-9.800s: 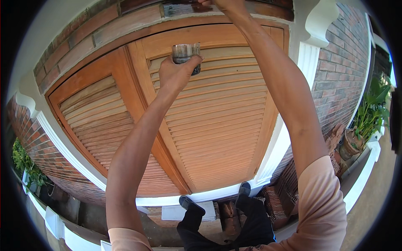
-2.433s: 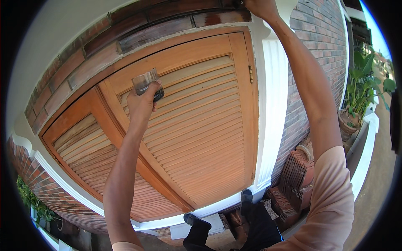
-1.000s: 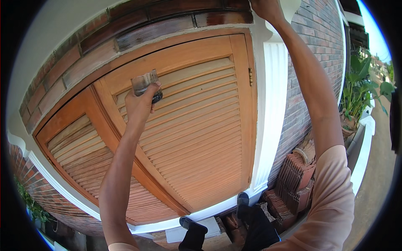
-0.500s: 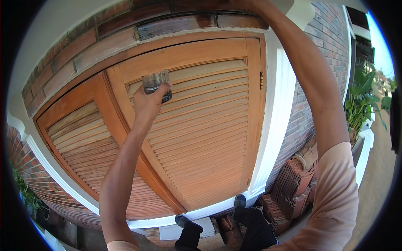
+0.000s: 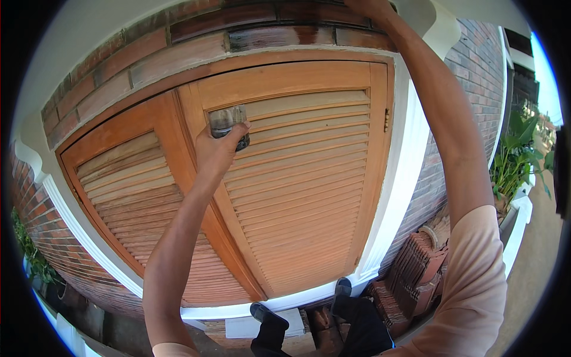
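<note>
My left hand point(image 5: 215, 149) is closed around a clear plastic cup point(image 5: 227, 119) with something dark in its lower part. The cup is held up before the top of the louvered wooden shutter point(image 5: 297, 178). Above, my right hand point(image 5: 372, 8) reaches up to the row of bricks over the frame. Its fingers are mostly cut off by the upper edge, so what they hold, if anything, is hidden. Close to it, some bricks point(image 5: 279, 37) look dark, glossy and wet, while bricks point(image 5: 148, 53) further left are paler and dull.
A second louvered shutter point(image 5: 128, 184) is at the left, and white moulding point(image 5: 407, 160) borders the window. My feet stand at the white ledge point(image 5: 321, 293). Stacked clay roof tiles point(image 5: 419, 259) lie to the lower right, and green plants point(image 5: 517, 149) grow beyond.
The view has shifted, so the wall and shutters sit slightly further right and lower. My left hand still grips the cup; my right hand stays up at the bricks.
</note>
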Available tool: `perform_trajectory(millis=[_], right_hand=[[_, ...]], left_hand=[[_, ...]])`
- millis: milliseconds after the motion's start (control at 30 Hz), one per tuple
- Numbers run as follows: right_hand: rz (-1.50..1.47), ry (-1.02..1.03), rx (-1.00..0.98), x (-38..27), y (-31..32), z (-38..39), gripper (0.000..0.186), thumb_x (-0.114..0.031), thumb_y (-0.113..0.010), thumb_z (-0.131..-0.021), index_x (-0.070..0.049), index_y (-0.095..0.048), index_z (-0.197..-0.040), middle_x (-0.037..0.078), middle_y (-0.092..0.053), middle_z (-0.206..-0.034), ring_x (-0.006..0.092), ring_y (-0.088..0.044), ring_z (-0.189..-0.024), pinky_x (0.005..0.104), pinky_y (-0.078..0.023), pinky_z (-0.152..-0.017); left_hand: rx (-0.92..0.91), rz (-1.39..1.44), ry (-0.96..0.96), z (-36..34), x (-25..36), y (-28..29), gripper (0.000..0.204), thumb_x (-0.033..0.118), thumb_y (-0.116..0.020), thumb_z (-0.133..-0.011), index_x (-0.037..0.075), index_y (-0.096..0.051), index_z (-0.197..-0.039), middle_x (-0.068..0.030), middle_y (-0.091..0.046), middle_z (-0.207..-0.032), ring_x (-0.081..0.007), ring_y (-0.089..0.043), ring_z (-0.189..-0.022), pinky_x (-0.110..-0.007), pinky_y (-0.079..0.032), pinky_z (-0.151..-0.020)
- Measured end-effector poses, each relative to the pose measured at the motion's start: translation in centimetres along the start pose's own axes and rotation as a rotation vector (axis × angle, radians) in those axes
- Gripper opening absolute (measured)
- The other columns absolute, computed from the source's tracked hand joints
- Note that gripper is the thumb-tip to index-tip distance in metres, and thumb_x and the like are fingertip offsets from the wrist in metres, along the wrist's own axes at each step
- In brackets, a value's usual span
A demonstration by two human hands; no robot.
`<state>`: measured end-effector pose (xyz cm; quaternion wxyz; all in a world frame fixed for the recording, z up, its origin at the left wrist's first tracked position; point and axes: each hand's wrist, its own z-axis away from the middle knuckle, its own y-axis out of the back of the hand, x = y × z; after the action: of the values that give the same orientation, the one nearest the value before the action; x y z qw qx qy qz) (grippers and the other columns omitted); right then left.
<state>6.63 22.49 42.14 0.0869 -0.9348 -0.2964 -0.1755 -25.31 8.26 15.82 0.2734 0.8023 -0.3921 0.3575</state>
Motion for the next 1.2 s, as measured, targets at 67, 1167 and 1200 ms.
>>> perform_trajectory(millis=[67,1167,1200], right_hand=[[0.207,0.298,-0.159,0.1,-0.2,-0.1,0.023,-0.022,-0.059,-0.089,-0.004,-0.074,-0.086,0.023,-0.073,-0.09,0.0438,-0.069,-0.087,0.0529,-0.055,-0.083],[0.252,0.313,-0.208,-13.4,-2.7,-10.6,0.021,-0.016,-0.059,-0.08,-0.004,-0.077,-0.081,0.026,-0.072,-0.089,0.0458,-0.069,-0.086,0.052,-0.056,-0.084],[0.253,0.315,-0.209,-13.4,-2.8,-10.3,0.021,-0.016,-0.059,-0.08,-0.004,-0.077,-0.081,0.026,-0.072,-0.089,0.0458,-0.069,-0.086,0.052,-0.056,-0.084]], left_hand=[[-0.004,0.006,0.012,0.1,0.1,0.2,0.055,0.048,-0.081,-0.08,0.0,-0.066,-0.104,-0.005,-0.064,-0.076,-0.0083,-0.056,-0.058,-0.026,-0.046,-0.048],[0.093,0.075,-0.033,-0.7,-4.3,5.5,0.053,0.047,-0.083,-0.08,0.001,-0.065,-0.098,-0.0038,-0.063,-0.071,-0.0085,-0.057,-0.057,-0.026,-0.046,-0.048],[0.093,0.078,-0.032,-0.7,-4.6,5.8,0.053,0.047,-0.083,-0.08,0.001,-0.065,-0.098,-0.0038,-0.063,-0.071,-0.0085,-0.057,-0.057,-0.026,-0.046,-0.048]])
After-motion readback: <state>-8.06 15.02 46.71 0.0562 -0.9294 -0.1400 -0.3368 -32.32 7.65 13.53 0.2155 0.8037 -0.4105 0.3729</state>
